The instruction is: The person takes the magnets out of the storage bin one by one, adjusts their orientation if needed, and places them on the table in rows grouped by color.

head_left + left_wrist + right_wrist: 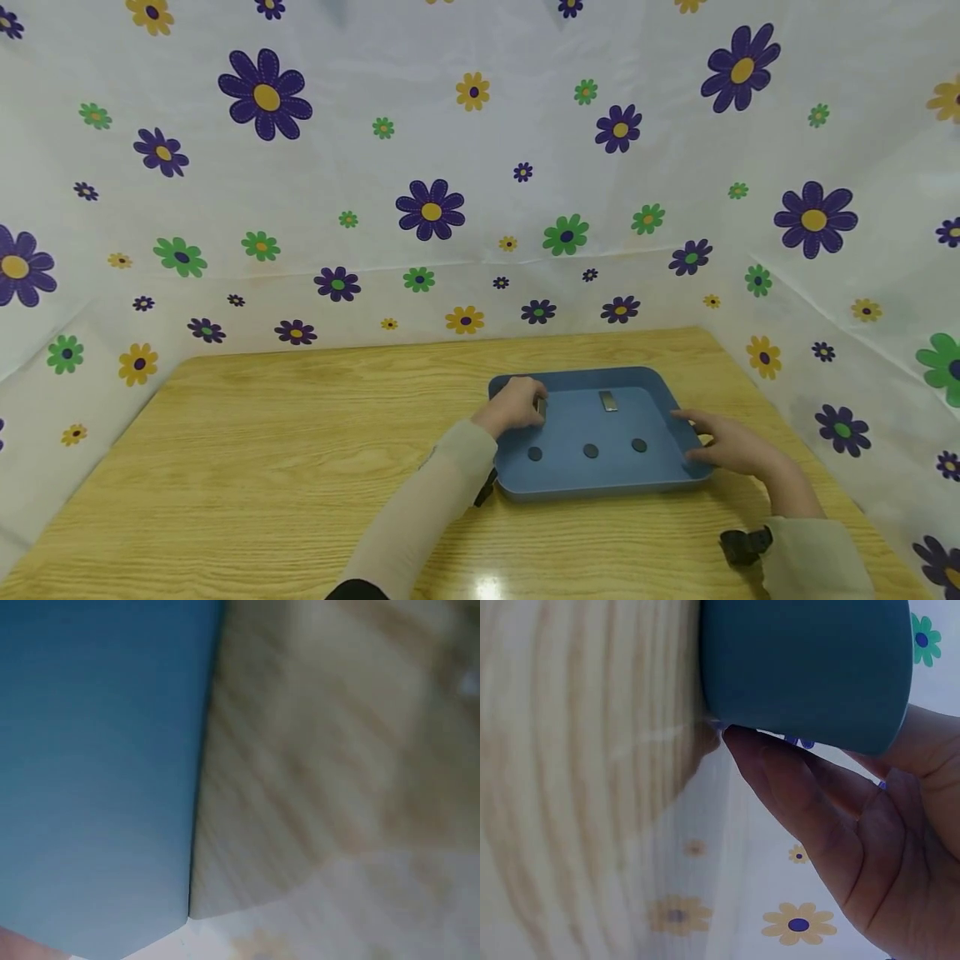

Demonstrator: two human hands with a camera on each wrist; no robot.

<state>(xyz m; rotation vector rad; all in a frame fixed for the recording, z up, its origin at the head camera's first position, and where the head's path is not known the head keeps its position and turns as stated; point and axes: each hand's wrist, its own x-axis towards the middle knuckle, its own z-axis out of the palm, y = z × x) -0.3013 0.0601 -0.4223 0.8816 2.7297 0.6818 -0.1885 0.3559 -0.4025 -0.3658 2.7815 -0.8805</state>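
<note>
A shallow blue tray [600, 481] lies on the wooden table. Over its left end, my left hand [515, 403] pinches a small metal plate [541, 407] between thumb and fingers. A matching metal plate [608, 402] lies on the tray floor toward the back. Three dark round discs sit in a row near the front: a left disc [535, 453], a middle disc [591, 451] and a right disc [639, 446]. My right hand [731, 442] grips the tray's right wall, with fingers outside the blue wall [810, 667] in the right wrist view.
The wooden table [300, 450] stretches left and in front of the tray. A white flowered sheet [450, 150] hangs behind and along both sides. The left wrist view shows mostly the tray's outer wall [97, 765] close up.
</note>
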